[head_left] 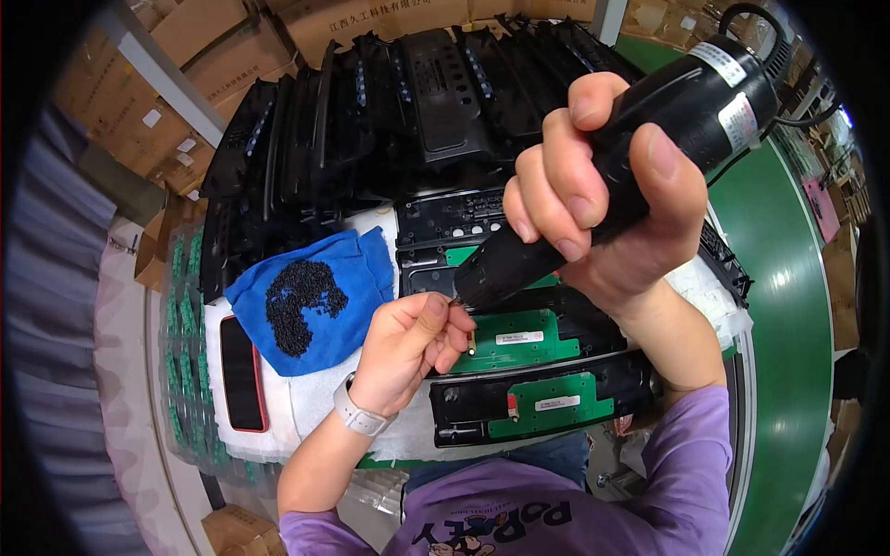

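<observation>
My right hand (632,248) is wrapped round a black electric screwdriver (681,97), tilted so that its nose points down and left. Close by that nose, the thumb and fingers of my left hand (408,345) are pinched together; whatever they hold is too small to make out. Below the tool lies a black plastic panel with a green circuit board (533,341) carrying a white label. Nearer to me is a second black panel (450,408) with another green board (563,405). Left of my hands, a heap of small black screws (295,315) rests on a blue cloth (357,264).
Many black plastic panels (445,102) stand packed along the far side. A phone with a red edge (243,371) lies at the left, beside clear trays of green parts (181,343). Cardboard boxes (371,23) rise behind. A green conveyor belt (788,324) runs along the right.
</observation>
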Tool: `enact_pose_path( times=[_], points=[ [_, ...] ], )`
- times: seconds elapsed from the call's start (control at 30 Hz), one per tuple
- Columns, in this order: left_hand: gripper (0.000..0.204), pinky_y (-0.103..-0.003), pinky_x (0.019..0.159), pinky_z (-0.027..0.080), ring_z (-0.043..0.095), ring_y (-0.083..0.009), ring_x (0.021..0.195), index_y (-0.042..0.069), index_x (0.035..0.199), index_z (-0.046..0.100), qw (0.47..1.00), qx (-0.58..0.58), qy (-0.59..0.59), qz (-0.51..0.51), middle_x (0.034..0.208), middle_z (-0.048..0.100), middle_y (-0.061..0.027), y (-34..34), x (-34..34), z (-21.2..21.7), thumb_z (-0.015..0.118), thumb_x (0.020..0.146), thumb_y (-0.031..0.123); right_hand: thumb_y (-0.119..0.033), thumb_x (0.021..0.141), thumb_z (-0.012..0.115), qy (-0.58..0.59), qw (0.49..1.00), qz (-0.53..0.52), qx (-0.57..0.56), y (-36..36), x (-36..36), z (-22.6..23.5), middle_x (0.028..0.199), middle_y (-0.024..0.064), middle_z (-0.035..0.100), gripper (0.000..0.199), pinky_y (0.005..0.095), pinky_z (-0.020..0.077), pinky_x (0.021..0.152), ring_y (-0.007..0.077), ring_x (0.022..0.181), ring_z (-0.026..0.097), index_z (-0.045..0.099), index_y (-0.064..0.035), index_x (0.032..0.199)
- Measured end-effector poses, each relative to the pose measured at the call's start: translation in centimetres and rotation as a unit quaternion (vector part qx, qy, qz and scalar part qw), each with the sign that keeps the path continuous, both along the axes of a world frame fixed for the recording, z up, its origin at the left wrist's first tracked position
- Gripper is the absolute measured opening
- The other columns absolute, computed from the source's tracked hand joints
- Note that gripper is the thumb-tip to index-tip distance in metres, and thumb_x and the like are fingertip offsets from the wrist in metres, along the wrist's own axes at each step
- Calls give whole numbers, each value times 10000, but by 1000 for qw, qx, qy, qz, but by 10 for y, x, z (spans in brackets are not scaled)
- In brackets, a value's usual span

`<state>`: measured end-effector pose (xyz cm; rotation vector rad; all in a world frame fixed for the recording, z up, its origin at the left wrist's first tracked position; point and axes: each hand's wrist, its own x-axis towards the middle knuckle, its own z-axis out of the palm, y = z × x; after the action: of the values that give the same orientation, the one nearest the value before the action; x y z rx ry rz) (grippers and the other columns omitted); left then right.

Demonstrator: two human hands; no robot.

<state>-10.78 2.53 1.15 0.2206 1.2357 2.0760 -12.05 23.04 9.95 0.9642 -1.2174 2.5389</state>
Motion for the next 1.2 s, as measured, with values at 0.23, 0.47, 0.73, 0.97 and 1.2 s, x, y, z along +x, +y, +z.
enact_pose_path(
  times=[0.23,0.47,0.73,0.97,1.2],
  points=[
    [342,-175,460,356,458,-69,498,-27,913,609,999,-11,9,38,698,591,-38,2,2,1,542,930,308,-370,904,476,-21,999,-25,-12,-3,1,1,618,-4,466,337,287,419,515,98,437,423,474,-64,1046],
    [390,-174,445,325,412,-52,463,-28,895,601,1000,-5,-26,2,647,570,-24,0,-2,2,499,951,344,-384,891,499,-5,1000,-11,14,-3,2,0,615,-4,470,348,282,415,515,98,436,421,472,-69,1037],
    [435,-183,427,322,425,-68,456,-26,849,587,1000,0,-27,10,634,566,-42,1,0,1,456,965,373,-396,878,515,-28,998,-44,25,-6,8,2,608,-9,470,349,289,411,503,100,430,417,466,-87,1031],
    [471,-207,456,353,437,-92,474,-32,869,585,987,107,-114,-38,663,572,-56,-2,1,1,439,962,407,-415,877,514,-14,999,-32,-9,-10,11,0,603,-17,462,359,283,409,516,100,442,423,461,-93,1028],
    [508,-241,650,440,541,-159,714,-65,1066,546,992,68,-85,62,899,620,-149,5,-4,13,359,992,401,-346,934,425,-4,1000,-1,3,11,-6,4,617,-5,450,314,283,411,541,98,453,425,461,-58,1055]
  ],
)
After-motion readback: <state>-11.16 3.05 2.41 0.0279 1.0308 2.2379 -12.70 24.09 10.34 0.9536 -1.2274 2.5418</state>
